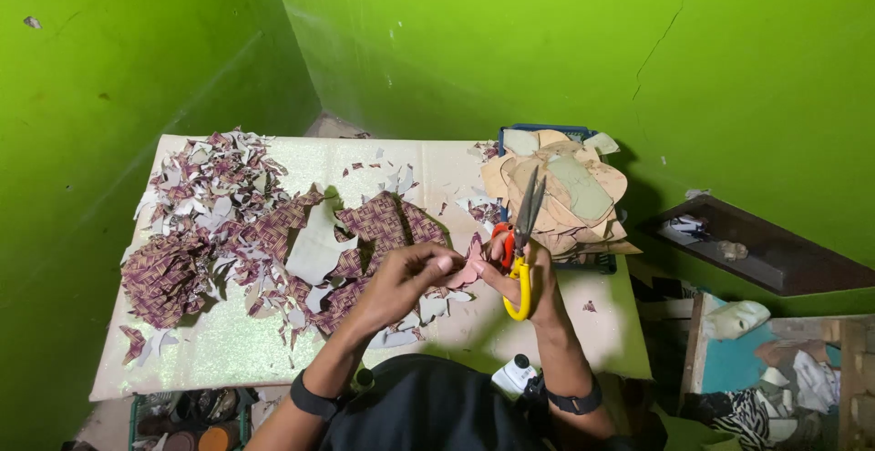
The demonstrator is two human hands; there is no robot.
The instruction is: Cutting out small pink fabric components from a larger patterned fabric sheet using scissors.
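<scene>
My left hand (406, 273) pinches a small pink shaped piece (467, 269) over the table. My right hand (521, 269) grips scissors (523, 241) with one orange and one yellow handle, blades pointing up and away, right beside the pink piece. A large sheet of purple woven-pattern material (378, 228) with cut-out holes lies under the hands. Both wrists wear dark bands.
Heaps of purple and white offcuts (214, 182) cover the table's (228, 351) left part. A blue crate (547, 130) piled with tan sole-shaped pieces (561, 200) stands at the back right. Green walls close in at left and behind. A dark shelf (756, 251) and clutter lie to the right.
</scene>
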